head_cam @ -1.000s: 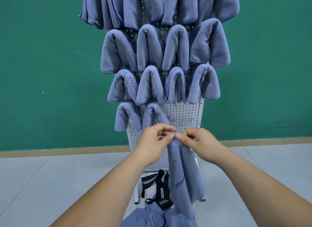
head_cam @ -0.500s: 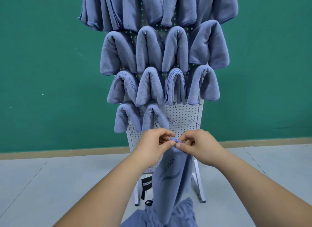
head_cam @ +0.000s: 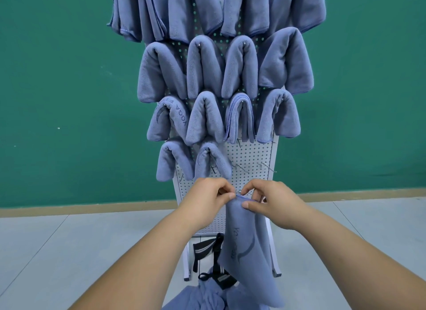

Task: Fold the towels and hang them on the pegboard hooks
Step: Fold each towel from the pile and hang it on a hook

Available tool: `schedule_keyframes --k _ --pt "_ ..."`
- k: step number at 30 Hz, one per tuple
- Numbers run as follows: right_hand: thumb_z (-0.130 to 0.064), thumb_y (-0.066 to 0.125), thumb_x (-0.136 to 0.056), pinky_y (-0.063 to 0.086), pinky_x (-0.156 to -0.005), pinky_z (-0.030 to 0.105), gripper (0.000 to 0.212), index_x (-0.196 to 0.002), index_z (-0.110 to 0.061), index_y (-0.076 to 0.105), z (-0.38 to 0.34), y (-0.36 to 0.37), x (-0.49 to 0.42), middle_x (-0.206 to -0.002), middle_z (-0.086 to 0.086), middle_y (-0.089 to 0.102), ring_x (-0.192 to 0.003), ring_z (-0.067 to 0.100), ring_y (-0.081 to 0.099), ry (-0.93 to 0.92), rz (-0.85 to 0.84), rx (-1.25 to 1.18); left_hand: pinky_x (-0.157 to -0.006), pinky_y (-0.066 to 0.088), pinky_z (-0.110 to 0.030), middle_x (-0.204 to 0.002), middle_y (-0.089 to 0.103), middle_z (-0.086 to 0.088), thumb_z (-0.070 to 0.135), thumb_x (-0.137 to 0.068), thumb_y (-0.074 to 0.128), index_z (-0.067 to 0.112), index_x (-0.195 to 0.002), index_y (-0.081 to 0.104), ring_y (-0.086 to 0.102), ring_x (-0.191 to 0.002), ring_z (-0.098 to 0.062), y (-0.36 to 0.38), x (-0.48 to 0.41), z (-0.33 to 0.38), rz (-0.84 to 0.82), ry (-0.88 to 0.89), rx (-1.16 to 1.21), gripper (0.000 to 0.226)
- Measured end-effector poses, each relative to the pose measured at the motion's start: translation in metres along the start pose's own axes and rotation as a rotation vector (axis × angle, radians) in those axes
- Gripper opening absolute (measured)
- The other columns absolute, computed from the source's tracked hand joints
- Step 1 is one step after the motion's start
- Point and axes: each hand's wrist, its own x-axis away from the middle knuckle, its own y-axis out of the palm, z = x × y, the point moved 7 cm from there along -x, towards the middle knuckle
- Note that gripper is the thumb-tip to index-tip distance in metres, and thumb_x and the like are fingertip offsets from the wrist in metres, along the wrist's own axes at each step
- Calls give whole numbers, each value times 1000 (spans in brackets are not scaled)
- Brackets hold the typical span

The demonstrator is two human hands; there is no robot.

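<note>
Background: flat teal-green painted wall (head_cam: 57, 90), fills the upper frame on both sides. One small pale speck (head_cam: 58, 128) on it, left side. Tan baseboard strip (head_cam: 92, 208) runs along the wall's foot, touching the floor. Floor is light grey smooth tile (head_cam: 69, 252) with thin dark joint lines. Black webbing straps with pale stripes (head_cam: 205, 247) sit low at centre, tangled, partly hidden. Can't tell what they're attached to.

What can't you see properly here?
Head view:
1. Top towels: cut off by the top edge.
2. Pile: cut off by the bottom edge.
3. Held towel lettering: blurred, creased.
4. Lower pegboard: partly behind left hand, right hand, towel.
</note>
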Motion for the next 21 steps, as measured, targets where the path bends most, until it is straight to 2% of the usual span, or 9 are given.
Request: schedule_keyframes --k 5,10,14,18,21 --pt "-38 80 -89 54 -81 31 19 -102 -37 67 34 -5 5 -86 -9 72 -85 8 64 88 -120 111 -86 52 -33 -92 71 11 22 -97 71 22 -96 73 63 -92 -11 -26 -4 -14 75 48 -135 3" --pt "-37 83 -86 56 -76 32 14 -89 -37 69 75 -31 12 -79 -15 71 -78 7 66 150 -77 201 -89 49 -39 -97 67 8 22 -100 67 19 -102 71 57 -99 -19 -47 -4 -45 98 41 -277 5" --pt "-40 78 -88 54 -77 33 12 -86 -39 67 93 -45 18 -80 -19 68 -82 4 62 151 -62 353 -84 47 -40 -99 67 2 19 -103 62 18 -102 70 54 -98 -24 -60 -4 -65 179 16 -409 8" --pt "-49 73 -88 53 -76 36 14 -80 -50 62 108 -61 21 -86 -18 66 -88 11 57 184 38 429 -77 47 -45 -93 68 -5 14 -101 63 14 -98 71 54 -89 -31 -77 -1 -85 282 -63 -526 9" --pt "-53 70 -89 47 -74 33 5 -88 -49 68 97 -67 20 -90 -20 62 -91 11 49 79 152 529 -75 48 -45 -93 65 -3 12 -101 59 15 -98 68 57 -88 -31 -76 1 -91 320 -161 -462 11"
